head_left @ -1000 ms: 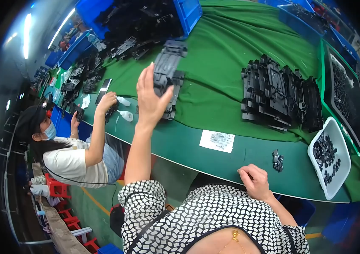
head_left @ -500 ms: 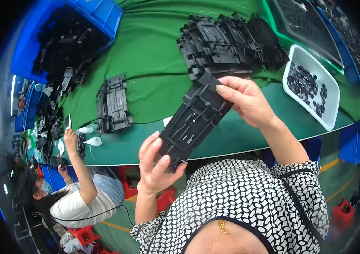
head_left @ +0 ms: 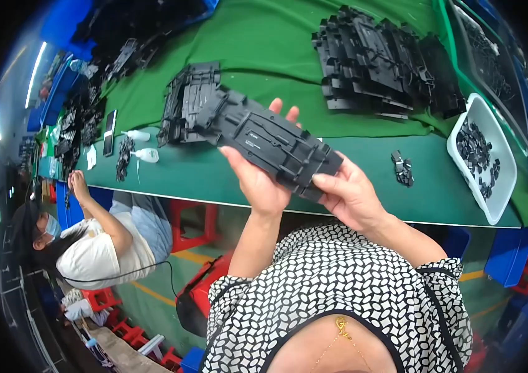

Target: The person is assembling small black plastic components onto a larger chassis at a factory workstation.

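A long black moulded plastic frame [head_left: 270,140] is held between my two hands above the table's front edge. My left hand [head_left: 261,177] grips it from below near its middle, thumb on the near edge and fingertips showing past the far edge. At the near right end, my right hand [head_left: 354,196] pinches it with the thumb on top. Behind its left end lies a similar black frame [head_left: 192,93] on the green cloth. Several more such frames [head_left: 369,59] are stacked at the back right. A small pile of black clips [head_left: 402,168] lies on the table to the right.
A white tray [head_left: 506,186] of small black parts stands at the right. Blue bins [head_left: 68,31] with black parts sit far left. Bottles [head_left: 146,155] and a phone [head_left: 110,132] lie on the left side of the table [head_left: 363,143]. A co-worker [head_left: 102,242] sits left.
The held frame has turned, its left end now pointing away and its right end nearer me. My left hand has shifted under its middle. The co-worker's raised hand has come down; the phone lies on the table.
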Motion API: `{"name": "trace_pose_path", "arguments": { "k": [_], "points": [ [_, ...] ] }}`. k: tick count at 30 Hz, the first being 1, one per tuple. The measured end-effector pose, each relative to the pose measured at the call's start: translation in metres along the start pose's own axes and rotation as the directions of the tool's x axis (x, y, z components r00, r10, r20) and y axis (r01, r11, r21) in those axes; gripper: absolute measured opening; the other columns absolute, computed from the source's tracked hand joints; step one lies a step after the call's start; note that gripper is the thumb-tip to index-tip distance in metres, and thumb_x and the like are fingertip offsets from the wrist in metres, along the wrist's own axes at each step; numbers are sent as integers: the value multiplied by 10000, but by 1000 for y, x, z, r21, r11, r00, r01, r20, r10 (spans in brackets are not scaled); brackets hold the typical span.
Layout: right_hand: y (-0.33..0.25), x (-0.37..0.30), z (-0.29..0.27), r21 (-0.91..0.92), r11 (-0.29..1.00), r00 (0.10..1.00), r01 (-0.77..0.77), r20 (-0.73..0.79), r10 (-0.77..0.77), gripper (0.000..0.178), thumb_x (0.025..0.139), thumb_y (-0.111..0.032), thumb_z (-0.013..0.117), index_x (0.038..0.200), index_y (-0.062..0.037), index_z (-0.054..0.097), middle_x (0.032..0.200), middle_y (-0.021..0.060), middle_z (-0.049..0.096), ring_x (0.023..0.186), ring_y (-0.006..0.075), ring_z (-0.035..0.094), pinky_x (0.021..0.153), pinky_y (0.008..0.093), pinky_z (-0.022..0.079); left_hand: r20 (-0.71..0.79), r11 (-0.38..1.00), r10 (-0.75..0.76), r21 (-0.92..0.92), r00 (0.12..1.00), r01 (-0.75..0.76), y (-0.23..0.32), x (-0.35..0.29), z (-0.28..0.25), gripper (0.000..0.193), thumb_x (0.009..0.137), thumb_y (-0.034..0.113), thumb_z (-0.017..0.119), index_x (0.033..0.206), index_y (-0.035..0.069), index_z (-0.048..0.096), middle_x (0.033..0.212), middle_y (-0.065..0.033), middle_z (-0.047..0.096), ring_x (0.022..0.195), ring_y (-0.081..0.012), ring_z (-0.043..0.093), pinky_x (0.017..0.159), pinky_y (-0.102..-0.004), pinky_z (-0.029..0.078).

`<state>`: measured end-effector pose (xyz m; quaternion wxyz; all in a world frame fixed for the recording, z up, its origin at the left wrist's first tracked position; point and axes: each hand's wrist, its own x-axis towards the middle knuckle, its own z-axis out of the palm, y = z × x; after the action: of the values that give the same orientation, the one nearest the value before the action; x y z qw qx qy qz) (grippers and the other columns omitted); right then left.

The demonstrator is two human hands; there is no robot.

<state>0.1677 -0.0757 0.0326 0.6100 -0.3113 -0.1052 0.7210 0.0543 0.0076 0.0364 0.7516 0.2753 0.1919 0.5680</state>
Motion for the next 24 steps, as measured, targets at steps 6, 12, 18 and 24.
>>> {"name": "trace_pose_path", "arguments": {
  "k": [6,12,18,24],
  "points": [
    [-13,-14,-10,-329,937,983,-119,96,158,379,916,-93,581,1250,11,435,1117,115,588,966,165,615,812,306,542,191,948,-157,-248,969,202,-7,4,-19,765,919,662,165,1367,74,365,1352,-192,437,942,-306,617,888,-535,487],
    [-72,-58,-45,-937,347,997,32,4,-82,133,888,-85,608,944,32,636,828,38,645,752,85,603,662,232,491,79,965,-130,-218,988,145,20,-9,-67,774,903,668,275,1409,83,308,1332,-228,448,941,-335,613,889,-642,436],
    [-88,-87,-99,-996,34,775,-79,-83,-626,113,846,-62,625,933,10,623,805,92,620,689,158,596,625,285,479,160,972,-105,-193,982,135,16,-14,-97,620,949,551,330,1410,137,340,1373,-168,426,986,-299,569,939,-552,415],
    [-80,-71,-104,-980,-191,771,-61,76,-633,188,802,-94,668,972,-27,623,865,108,596,772,256,604,671,340,494,112,975,-115,-179,987,134,11,-18,-89,662,943,563,338,1404,87,329,1358,-164,436,973,-295,571,939,-530,426]
  ]
}}
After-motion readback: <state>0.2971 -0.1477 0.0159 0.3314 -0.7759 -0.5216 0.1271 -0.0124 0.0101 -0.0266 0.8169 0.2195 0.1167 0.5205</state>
